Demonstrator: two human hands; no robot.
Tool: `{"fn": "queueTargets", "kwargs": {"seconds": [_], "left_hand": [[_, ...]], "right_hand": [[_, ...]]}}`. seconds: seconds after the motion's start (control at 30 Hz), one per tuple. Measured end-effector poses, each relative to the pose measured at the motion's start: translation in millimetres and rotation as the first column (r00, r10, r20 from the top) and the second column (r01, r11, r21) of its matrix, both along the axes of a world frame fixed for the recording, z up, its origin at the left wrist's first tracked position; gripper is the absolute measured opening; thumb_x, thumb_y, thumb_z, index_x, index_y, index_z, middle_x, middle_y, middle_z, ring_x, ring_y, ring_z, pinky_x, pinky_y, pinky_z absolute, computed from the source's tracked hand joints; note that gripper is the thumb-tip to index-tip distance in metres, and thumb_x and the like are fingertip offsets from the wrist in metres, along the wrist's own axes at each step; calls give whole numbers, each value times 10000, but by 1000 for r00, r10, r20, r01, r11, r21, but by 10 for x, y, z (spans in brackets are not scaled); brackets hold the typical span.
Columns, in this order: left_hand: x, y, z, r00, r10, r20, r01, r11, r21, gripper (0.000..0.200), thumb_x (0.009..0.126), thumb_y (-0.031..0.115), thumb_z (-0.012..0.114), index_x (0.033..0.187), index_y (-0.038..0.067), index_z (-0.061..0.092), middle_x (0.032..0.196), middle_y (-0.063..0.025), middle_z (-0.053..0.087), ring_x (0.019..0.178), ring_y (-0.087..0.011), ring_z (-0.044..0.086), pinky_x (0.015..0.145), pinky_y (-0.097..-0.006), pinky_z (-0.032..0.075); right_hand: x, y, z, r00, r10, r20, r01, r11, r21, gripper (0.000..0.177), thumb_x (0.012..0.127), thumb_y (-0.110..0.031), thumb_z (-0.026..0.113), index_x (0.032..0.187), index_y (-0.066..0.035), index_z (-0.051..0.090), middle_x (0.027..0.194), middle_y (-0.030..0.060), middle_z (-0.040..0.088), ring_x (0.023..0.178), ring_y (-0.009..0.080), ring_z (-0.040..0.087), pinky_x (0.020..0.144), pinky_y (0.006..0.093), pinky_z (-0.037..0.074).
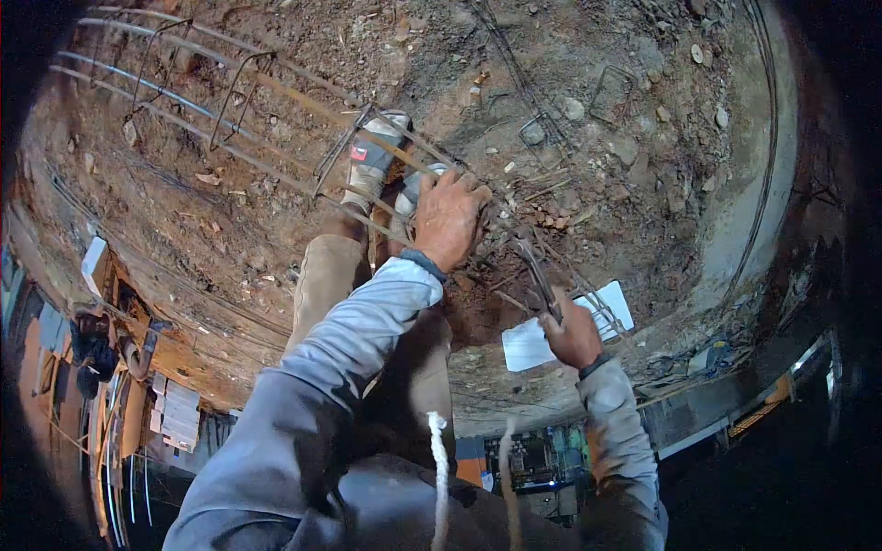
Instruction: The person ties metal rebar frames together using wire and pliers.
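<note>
A long cage of steel reinforcing bars point(289, 95) with square wire stirrups point(246, 99) runs from the upper left, past my legs, toward the lower right. My left hand point(450, 219) is closed over the bars near the middle, its fingertips partly hidden. In my right hand point(571, 332) are long-handled pincers point(535, 268), gripped by the handles, with the jaws toward the bars. Below the pincers, the bar ends pass over a white board point(533, 345). The jaws are too small and dark for me to tell whether they touch a bar.
My shoe point(375, 151) stands beside the bars on rough soil point(634, 156) with stones and debris. Loose stirrups point(611, 92) lie at the upper right. A concrete edge point(753, 216) curves along the right. Another person point(92, 344) is at the far left, near planks and sheets.
</note>
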State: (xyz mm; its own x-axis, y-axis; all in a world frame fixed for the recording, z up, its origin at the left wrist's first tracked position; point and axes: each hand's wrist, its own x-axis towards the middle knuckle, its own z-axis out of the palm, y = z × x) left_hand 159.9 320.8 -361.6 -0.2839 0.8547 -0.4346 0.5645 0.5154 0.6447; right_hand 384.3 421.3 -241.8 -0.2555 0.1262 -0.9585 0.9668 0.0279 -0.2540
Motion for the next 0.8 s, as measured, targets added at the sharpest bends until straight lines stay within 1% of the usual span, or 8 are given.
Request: {"fn": "queueTargets", "kwargs": {"seconds": [0.07, 0.1, 0.17, 0.2, 0.27, 0.47, 0.6, 0.8], "left_hand": [[-32, 27, -68, 999, -18, 31, 18, 999, 27, 261, 622, 122, 656, 879, 129, 614, 918, -63, 575, 913, -269, 502, 767, -408, 347], [-81, 18, -113, 995, -52, 81, 50, 998, 23, 256, 624, 113, 652, 876, 120, 614, 904, -67, 580, 907, -270, 505, 758, -405, 351], [-126, -33, -138, 986, -82, 145, 75, 996, 52, 227, 633, 104, 638, 858, 96, 606, 884, -78, 592, 897, -277, 516, 770, -413, 364], [-129, -36, -159, 987, -83, 139, 77, 996, 51, 227, 633, 104, 638, 858, 96, 606, 884, -78, 592, 897, -277, 516, 770, -413, 364], [-112, -48, -204, 994, -30, 101, 19, 993, 114, 219, 627, 114, 641, 842, 95, 598, 908, -72, 596, 917, -277, 522, 847, -427, 363], [-65, -107, -222, 996, -86, -5, 86, 993, 86, 237, 607, 75, 613, 843, 90, 589, 888, -71, 589, 914, -270, 538, 962, -456, 322], [-48, -94, -228, 1000, 8, -7, -7, 985, 171, 157, 577, 88, 618, 731, 64, 600, 831, -88, 596, 870, -262, 564, 951, -449, 325], [-52, -84, -200, 999, -27, -34, 30, 996, 89, 151, 639, 107, 592, 784, 73, 617, 792, -82, 593, 868, -255, 561, 905, -444, 342]], "right_hand": [[-99, 139, -81, 906, 335, -260, -228, 901, 368, 579, 709, -37, 560, 1268, -134, 450, 896, 206, 599, 827, 339, 598, 658, 385, 488], [-202, 224, -78, 906, 335, -258, -227, 901, 370, 579, 709, -37, 560, 1268, -134, 450, 896, 206, 599, 827, 339, 598, 658, 385, 488], [-536, 403, -19, 811, 578, 89, -576, 766, 285, 645, 696, -14, 557, 1303, -193, 431, 1063, 200, 526, 981, 350, 531, 726, 397, 472], [-595, 465, -73, 813, 577, 84, -574, 767, 287, 645, 696, -14, 557, 1303, -193, 431, 1063, 200, 526, 981, 350, 531, 726, 397, 472], [-673, 566, -171, 633, 773, 48, -672, 517, 531, 642, 720, -18, 544, 1310, -238, 422, 1148, 181, 456, 1091, 377, 434, 817, 421, 428], [-919, 660, -301, 352, 926, 139, -746, 188, 638, 560, 789, -115, 517, 1311, -287, 413, 1198, 166, 427, 1172, 375, 359, 907, 466, 343], [-1000, 680, -276, 364, 926, 99, -761, 234, 606, 673, 735, -11, 516, 1336, -285, 383, 1281, 210, 379, 1220, 395, 322, 928, 459, 347], [-1018, 719, -259, 252, 955, 154, -799, 116, 591, 565, 803, -163, 503, 1335, -310, 376, 1144, 134, 443, 1079, 305, 422, 843, 417, 374]]}}
